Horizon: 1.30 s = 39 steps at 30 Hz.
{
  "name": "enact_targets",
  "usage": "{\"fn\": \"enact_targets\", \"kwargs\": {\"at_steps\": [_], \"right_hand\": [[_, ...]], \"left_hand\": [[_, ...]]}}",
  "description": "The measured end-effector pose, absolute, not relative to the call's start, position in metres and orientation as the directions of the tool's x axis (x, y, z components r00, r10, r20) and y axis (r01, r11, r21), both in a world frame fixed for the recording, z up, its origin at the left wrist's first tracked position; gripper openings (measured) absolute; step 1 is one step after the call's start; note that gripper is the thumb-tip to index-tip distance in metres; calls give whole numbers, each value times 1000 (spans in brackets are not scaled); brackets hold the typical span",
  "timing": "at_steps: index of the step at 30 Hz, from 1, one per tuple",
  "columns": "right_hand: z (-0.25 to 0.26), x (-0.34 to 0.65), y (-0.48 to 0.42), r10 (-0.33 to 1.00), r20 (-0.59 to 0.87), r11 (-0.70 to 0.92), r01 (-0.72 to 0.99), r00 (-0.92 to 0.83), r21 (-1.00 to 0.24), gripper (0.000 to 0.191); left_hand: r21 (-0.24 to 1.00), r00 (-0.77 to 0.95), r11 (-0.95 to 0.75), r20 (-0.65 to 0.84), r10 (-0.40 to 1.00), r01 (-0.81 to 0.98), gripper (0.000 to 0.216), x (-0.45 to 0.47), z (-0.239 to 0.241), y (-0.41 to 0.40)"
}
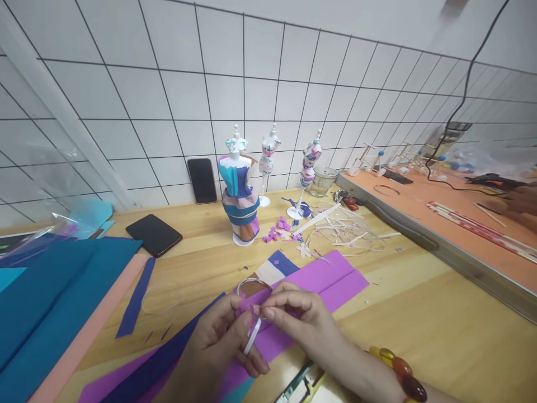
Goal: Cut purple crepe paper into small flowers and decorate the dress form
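Observation:
My left hand (224, 341) and my right hand (300, 316) meet low in the middle of the head view. Both pinch a small purple scrap (247, 307) with a thin white strip (252, 334) hanging from it. Under them lies a purple paper sheet (331, 282) on the wooden table (419, 324). An amber bead bracelet (400, 372) sits on my right wrist. Behind the hands stands a small mannequin (240, 193) dressed in teal, blue and pink paper.
Teal and pink sheets (50, 313) cover the left. A black phone (154, 234) lies flat and another phone (202, 180) leans on the tiled wall. Two more mannequins (268, 159), a glass jar (323, 180), paper scraps (348, 229) and an orange mat (461, 224) are at right.

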State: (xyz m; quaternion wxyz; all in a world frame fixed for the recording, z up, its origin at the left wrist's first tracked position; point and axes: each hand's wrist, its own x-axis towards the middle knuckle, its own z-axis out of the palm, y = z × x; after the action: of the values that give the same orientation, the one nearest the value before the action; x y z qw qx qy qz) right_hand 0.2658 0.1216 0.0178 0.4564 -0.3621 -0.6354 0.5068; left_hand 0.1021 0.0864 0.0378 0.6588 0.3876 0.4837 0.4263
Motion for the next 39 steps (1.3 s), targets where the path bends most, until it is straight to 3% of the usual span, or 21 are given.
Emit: {"fn": "enact_targets", "kwargs": {"at_steps": [15, 23, 28, 31, 33, 36, 39], "right_hand": [[16, 266, 128, 876, -102, -185, -134, -471, -974, 24], [19, 269, 129, 840, -175, -258, -94, -513, -962, 38], [30, 277, 132, 868, -128, -161, -28, -480, -987, 32], [39, 290, 129, 769, -176, -60, 204, -615, -977, 29], [44, 298, 123, 612, -243, 137, 403, -753, -905, 17], [46, 301, 112, 570, -169, 467, 486, -804, -738, 10], [45, 294, 104, 552, -197, 512, 516, -810, -687, 16]], "left_hand": [[929, 218, 326, -286, 933, -178, 39, 99, 34, 85], [928, 241, 315, -265, 934, -198, 37, 99, 35, 86], [931, 155, 280, -249, 956, -233, 34, 98, 37, 88], [933, 87, 237, -222, 971, -271, 30, 97, 36, 89], [927, 59, 227, -220, 974, -298, 27, 96, 35, 91], [919, 72, 226, -215, 974, -324, 22, 94, 32, 92], [914, 98, 233, -212, 972, -332, 19, 91, 30, 93]]}}
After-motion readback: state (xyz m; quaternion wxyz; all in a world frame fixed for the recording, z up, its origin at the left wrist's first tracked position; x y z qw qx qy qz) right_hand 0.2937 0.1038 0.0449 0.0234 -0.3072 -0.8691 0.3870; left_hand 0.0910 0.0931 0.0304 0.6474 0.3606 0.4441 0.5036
